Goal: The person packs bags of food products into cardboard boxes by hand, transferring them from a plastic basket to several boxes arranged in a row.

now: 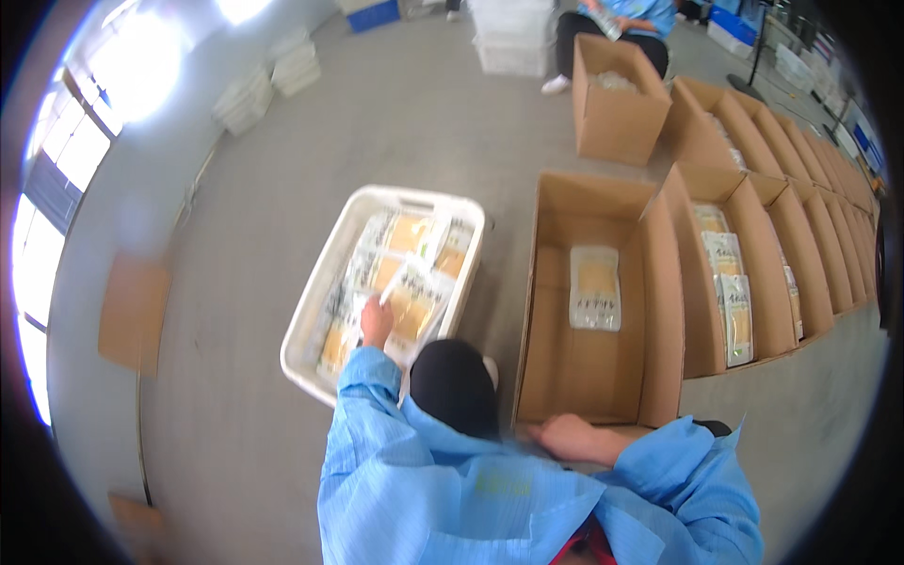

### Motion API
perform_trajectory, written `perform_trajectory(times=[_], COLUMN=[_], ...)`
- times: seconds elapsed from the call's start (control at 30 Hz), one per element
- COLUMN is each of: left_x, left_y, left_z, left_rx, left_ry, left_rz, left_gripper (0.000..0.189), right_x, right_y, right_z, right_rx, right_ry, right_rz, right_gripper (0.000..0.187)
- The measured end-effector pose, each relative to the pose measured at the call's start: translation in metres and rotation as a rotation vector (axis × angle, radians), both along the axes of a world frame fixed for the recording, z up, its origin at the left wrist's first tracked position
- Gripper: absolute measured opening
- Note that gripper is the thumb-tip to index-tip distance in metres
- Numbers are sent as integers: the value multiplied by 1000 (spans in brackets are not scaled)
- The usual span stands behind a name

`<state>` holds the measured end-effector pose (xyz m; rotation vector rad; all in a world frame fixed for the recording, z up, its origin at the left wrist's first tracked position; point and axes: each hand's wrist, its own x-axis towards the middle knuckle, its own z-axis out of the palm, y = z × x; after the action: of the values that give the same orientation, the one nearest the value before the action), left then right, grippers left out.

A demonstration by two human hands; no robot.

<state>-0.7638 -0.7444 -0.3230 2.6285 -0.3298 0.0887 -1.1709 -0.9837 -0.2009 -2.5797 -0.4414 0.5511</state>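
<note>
My left hand grips the edge of a flat plastic food packet above the white plastic crate. The packet is tilted over other packets, which show a yellowish content and dark writing. My right hand rests by the near edge of an open cardboard box; its fingertips are partly blurred, and I cannot tell whether they hold that edge. Inside this box one packet lies flat on the bottom.
Rows of open cardboard boxes stand at the right, some holding packets. Another cardboard box stands ahead, before a seated person in blue. Stacked white crates stand near that person. Flat cardboard is at the left wall.
</note>
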Motion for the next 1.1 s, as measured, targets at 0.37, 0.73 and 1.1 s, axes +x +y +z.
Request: perform_trajectory(times=[0.37, 0.73, 1.1], left_x=[53, 33, -39], left_y=[-43, -29, -90], left_z=[-10, -18, 175], left_rx=[135, -197, -503], left_ry=[151, 216, -317], left_rz=[-10, -160, -301], left_gripper=[34, 18, 17], right_x=[8, 14, 44], right_y=[-22, -31, -118], right_z=[15, 39, 64], right_rx=[119, 175, 350], right_ry=[172, 164, -291], right_rz=[59, -26, -641], right_gripper=[45, 58, 54])
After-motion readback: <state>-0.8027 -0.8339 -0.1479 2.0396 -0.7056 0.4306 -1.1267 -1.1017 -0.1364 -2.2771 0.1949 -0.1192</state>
